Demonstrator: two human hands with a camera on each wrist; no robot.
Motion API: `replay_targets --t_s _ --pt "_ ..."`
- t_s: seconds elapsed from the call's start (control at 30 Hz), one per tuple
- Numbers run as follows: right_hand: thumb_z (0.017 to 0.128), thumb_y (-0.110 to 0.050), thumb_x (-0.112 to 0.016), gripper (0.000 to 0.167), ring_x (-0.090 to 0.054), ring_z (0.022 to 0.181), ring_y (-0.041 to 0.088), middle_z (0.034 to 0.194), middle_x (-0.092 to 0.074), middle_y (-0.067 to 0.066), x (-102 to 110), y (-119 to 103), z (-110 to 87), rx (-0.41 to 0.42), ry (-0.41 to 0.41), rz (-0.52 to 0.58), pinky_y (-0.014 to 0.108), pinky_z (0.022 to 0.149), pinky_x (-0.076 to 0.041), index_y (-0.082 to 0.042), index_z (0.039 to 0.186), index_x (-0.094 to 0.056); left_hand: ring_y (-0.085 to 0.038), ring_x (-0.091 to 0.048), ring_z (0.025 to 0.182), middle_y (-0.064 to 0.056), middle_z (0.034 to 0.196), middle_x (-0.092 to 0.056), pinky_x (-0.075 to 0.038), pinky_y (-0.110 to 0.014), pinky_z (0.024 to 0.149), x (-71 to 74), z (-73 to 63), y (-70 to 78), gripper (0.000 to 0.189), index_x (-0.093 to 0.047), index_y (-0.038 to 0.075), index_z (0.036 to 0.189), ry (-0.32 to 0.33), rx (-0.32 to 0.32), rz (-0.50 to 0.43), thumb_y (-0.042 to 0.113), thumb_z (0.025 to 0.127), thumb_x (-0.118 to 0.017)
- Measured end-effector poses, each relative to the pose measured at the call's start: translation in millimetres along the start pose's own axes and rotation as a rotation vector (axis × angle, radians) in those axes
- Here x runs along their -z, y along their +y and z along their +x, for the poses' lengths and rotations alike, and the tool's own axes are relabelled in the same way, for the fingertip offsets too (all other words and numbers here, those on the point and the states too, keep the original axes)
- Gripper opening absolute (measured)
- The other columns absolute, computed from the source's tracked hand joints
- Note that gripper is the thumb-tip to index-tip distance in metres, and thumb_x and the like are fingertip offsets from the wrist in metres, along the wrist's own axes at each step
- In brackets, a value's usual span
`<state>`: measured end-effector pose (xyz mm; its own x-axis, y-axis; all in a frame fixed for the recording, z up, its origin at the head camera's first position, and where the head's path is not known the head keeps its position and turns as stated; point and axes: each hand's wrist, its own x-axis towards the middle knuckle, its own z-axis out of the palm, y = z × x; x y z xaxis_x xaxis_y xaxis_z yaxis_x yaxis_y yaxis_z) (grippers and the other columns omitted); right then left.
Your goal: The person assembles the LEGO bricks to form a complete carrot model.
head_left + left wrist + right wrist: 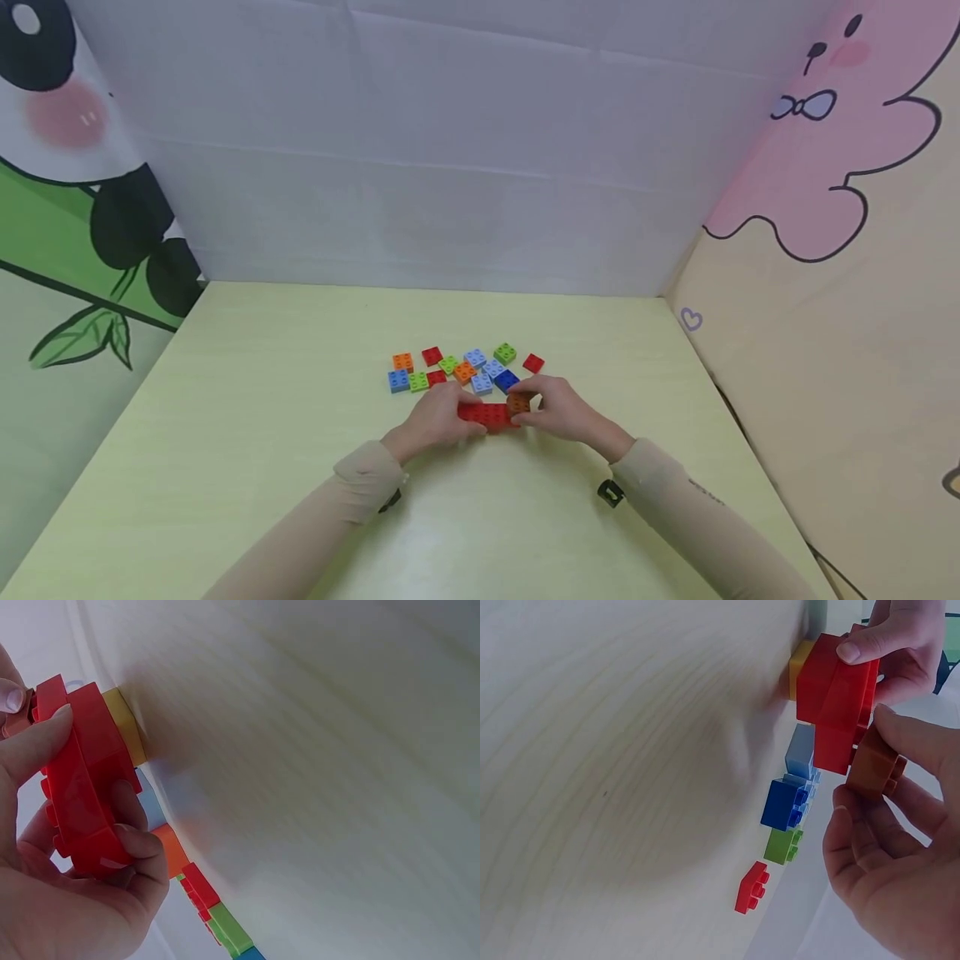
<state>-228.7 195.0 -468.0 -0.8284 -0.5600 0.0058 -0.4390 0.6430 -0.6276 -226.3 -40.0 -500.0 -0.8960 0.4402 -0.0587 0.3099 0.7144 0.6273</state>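
My left hand (437, 417) grips a long red building brick (486, 415) near its left end, thumb on one side and fingers curled on the other. Under the long brick is a shorter red brick (101, 731), and beneath that a yellow brick (126, 727) at the table surface. Between thumb and fingers, my right hand (561, 407) pinches a brown brick (871, 766) at the right end of the long red brick. The brown brick meets the studs there; I cannot tell whether it is pressed fully on.
Just beyond the hands lie several loose bricks, among them a dark blue brick (507, 381), an orange brick (402, 362), a green brick (505, 353) and a red brick (533, 363). A pale wall (420, 192) stands behind the table (247, 400), with decorated panels at both sides.
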Motion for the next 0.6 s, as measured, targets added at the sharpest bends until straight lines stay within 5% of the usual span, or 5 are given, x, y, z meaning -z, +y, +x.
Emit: replay_targets --t_s 0.6 --pt "0.080 -0.019 -0.079 0.045 -0.055 0.089 0.011 0.102 -0.063 -0.008 -6.8 -4.5 1.8 -0.010 -0.022 -0.038 0.030 0.075 -0.049 -0.006 0.121 -0.065 -0.017 -0.046 0.085 0.004 0.092 -0.056 -0.039 -0.033 0.071 2.3 -1.7 -0.1 0.045 -0.071 0.010 0.114 0.002 -0.021 -0.004 0.033 0.076 -0.081"
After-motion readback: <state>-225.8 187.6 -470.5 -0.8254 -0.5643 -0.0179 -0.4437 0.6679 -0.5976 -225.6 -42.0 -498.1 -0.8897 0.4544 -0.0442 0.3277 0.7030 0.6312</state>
